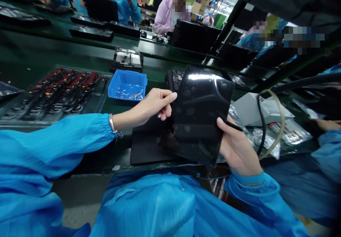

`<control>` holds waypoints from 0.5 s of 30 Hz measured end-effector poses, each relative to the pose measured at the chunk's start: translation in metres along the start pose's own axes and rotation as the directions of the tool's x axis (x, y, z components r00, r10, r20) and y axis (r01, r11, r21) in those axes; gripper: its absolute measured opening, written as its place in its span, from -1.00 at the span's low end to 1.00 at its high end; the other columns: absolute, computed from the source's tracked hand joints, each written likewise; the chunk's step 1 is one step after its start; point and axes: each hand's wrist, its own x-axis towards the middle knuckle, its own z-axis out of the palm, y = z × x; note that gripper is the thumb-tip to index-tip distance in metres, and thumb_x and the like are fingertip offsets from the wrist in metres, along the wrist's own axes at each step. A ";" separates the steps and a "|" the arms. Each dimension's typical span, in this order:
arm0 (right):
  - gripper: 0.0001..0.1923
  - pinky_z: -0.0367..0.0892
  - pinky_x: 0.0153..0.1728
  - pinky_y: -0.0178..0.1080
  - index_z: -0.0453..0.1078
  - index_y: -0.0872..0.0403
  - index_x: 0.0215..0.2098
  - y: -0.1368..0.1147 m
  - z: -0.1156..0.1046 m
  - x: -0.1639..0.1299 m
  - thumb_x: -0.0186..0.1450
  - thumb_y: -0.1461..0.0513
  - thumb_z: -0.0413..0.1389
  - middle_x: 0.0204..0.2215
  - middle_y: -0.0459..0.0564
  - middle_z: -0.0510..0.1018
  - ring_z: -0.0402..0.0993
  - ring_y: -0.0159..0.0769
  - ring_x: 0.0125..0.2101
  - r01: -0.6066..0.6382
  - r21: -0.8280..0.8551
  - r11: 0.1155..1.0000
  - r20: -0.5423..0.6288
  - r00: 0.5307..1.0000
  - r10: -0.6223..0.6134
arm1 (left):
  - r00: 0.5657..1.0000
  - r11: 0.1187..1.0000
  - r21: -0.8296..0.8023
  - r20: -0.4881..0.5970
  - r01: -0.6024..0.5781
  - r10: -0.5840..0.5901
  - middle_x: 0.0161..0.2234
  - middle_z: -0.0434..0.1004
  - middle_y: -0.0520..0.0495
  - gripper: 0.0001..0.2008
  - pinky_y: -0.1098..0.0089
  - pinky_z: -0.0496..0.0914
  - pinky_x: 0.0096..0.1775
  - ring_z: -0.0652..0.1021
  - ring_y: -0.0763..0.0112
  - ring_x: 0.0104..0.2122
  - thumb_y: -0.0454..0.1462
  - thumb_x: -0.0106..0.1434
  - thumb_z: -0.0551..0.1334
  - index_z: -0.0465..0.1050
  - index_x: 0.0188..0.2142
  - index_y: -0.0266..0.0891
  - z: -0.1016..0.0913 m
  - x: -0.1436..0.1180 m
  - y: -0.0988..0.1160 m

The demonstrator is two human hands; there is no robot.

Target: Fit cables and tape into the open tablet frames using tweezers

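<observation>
A glossy black flat panel [198, 112], marked with smudges and reflections, is held up at a tilt in front of me. My right hand [238, 146] grips its right edge, thumb on the face and fingers behind. A thin black pen-like tool [234, 126] also sticks out from that hand. At the panel's left edge, my left hand [160, 103] has thumb and forefinger pinched together; whether anything is between the fingertips cannot be made out. Below the panel lies a flat black slab [146, 146] on the bench, partly covered by it.
A blue bin [128, 84] with small slivers stands beyond my left forearm. Left of it, a clear tray [102, 102] carries red-and-black parts. An opened device [127, 58] sits farther back. A grey box [262, 109] and looped hose [279, 123] are at right. Co-workers sit opposite and at right.
</observation>
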 end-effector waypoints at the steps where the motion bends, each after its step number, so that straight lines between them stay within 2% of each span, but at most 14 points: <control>1: -0.61 0.45 0.19 0.06 0.42 -0.15 0.18 0.001 0.000 0.000 0.40 0.17 0.15 0.06 -0.11 0.64 0.58 -0.17 0.09 -0.017 0.019 1.000 -0.005 1.000 0.017 | 1.000 1.000 -0.004 0.001 0.008 -0.008 -0.66 0.42 0.05 -0.58 0.66 0.16 -0.64 0.35 0.70 -0.73 -0.20 0.51 0.13 0.17 -0.50 -0.27 0.000 0.000 0.000; 4: -0.58 0.45 0.18 0.09 0.40 -0.15 0.20 0.003 0.000 0.002 0.38 0.17 0.17 0.05 -0.11 0.64 0.59 -0.16 0.08 -0.043 0.038 0.998 -0.010 0.999 0.043 | 1.000 1.000 -0.006 -0.005 0.025 -0.025 -0.67 0.41 0.06 -0.59 0.66 0.16 -0.65 0.34 0.70 -0.73 -0.21 0.51 0.13 0.17 -0.49 -0.27 0.000 0.000 -0.002; 6: -0.61 0.45 0.17 0.14 0.41 -0.14 0.18 0.001 -0.001 0.003 0.39 0.16 0.16 0.04 -0.09 0.65 0.59 -0.13 0.08 -0.025 -0.010 1.000 -0.002 1.000 0.025 | 1.000 1.000 0.007 -0.001 0.019 -0.019 -0.65 0.43 0.04 -0.60 0.67 0.17 -0.65 0.36 0.69 -0.73 -0.21 0.50 0.13 0.19 -0.48 -0.28 -0.002 0.000 -0.003; 8: -0.65 0.42 0.20 0.18 0.46 -0.15 0.12 -0.006 -0.001 0.004 0.38 0.15 0.17 0.03 -0.10 0.65 0.57 -0.10 0.10 0.062 -0.102 0.993 -0.026 0.998 -0.065 | 0.999 0.999 0.033 0.046 -0.020 0.018 -0.61 0.49 0.00 -0.68 0.66 0.26 -0.63 0.45 0.62 -0.69 -0.23 0.48 0.16 0.26 -0.43 -0.29 -0.006 0.001 -0.003; 9: -0.67 0.38 0.23 0.19 0.49 -0.17 0.09 -0.012 -0.001 0.004 0.35 0.15 0.20 0.02 -0.11 0.65 0.55 -0.08 0.12 0.147 -0.158 0.976 -0.066 0.985 -0.159 | 0.995 0.998 0.042 0.089 -0.054 0.050 -0.58 0.54 -0.02 -0.73 0.63 0.34 -0.59 0.51 0.56 -0.65 -0.24 0.46 0.19 0.28 -0.39 -0.29 -0.008 0.002 -0.002; 10: -0.68 0.34 0.27 0.18 0.52 -0.20 0.05 -0.018 0.001 0.002 0.32 0.16 0.23 0.02 -0.14 0.65 0.52 -0.07 0.15 0.245 -0.230 0.942 -0.107 0.955 -0.275 | 0.987 0.995 0.047 0.137 -0.093 0.085 -0.54 0.57 -0.05 -0.77 0.58 0.43 -0.55 0.57 0.49 -0.60 -0.25 0.42 0.24 0.29 -0.35 -0.29 -0.010 0.004 0.000; 11: -0.67 0.29 0.31 0.16 0.54 -0.23 0.02 -0.026 0.003 -0.001 0.29 0.18 0.27 0.00 -0.17 0.65 0.48 -0.05 0.19 0.345 -0.323 0.881 -0.143 0.903 -0.405 | 0.976 0.990 0.046 0.180 -0.132 0.122 -0.50 0.60 -0.07 -0.80 0.52 0.50 -0.50 0.62 0.41 -0.54 -0.26 0.38 0.28 0.29 -0.32 -0.28 -0.012 0.007 0.002; 12: -0.67 0.26 0.34 0.13 0.56 -0.26 -0.02 -0.033 0.005 -0.005 0.26 0.20 0.31 -0.03 -0.19 0.67 0.47 -0.04 0.20 0.431 -0.435 0.790 -0.161 0.827 -0.539 | 0.965 0.985 0.045 0.211 -0.166 0.153 -0.46 0.63 -0.09 -0.80 0.45 0.56 -0.44 0.65 0.34 -0.48 -0.27 0.34 0.32 0.29 -0.29 -0.27 -0.014 0.010 0.005; 13: -0.64 0.28 0.34 0.08 0.57 -0.28 -0.04 -0.039 0.009 -0.010 0.23 0.23 0.34 -0.09 -0.22 0.68 0.50 -0.03 0.17 0.500 -0.549 0.670 -0.133 0.740 -0.660 | 0.958 0.979 0.054 0.225 -0.196 0.179 -0.42 0.64 -0.10 -0.79 0.39 0.59 -0.39 0.67 0.30 -0.44 -0.28 0.30 0.35 0.31 -0.28 -0.28 -0.015 0.015 0.007; 14: -0.60 0.33 0.32 0.05 0.57 -0.30 -0.02 -0.044 0.012 -0.015 0.23 0.26 0.34 -0.12 -0.23 0.69 0.54 -0.03 0.12 0.551 -0.637 0.540 -0.046 0.672 -0.739 | 0.955 0.970 0.086 0.210 -0.229 0.207 -0.39 0.64 -0.11 -0.79 0.36 0.60 -0.35 0.68 0.29 -0.40 -0.28 0.28 0.36 0.33 -0.27 -0.29 -0.016 0.019 0.008; 15: -0.55 0.40 0.27 0.02 0.55 -0.32 0.04 -0.046 0.016 -0.021 0.25 0.29 0.32 -0.11 -0.23 0.70 0.59 -0.04 0.07 0.600 -0.682 0.419 0.081 0.630 -0.772 | 0.955 0.955 0.133 0.177 -0.264 0.239 -0.36 0.64 -0.13 -0.79 0.35 0.60 -0.32 0.67 0.29 -0.37 -0.27 0.26 0.37 0.36 -0.27 -0.31 -0.018 0.023 0.008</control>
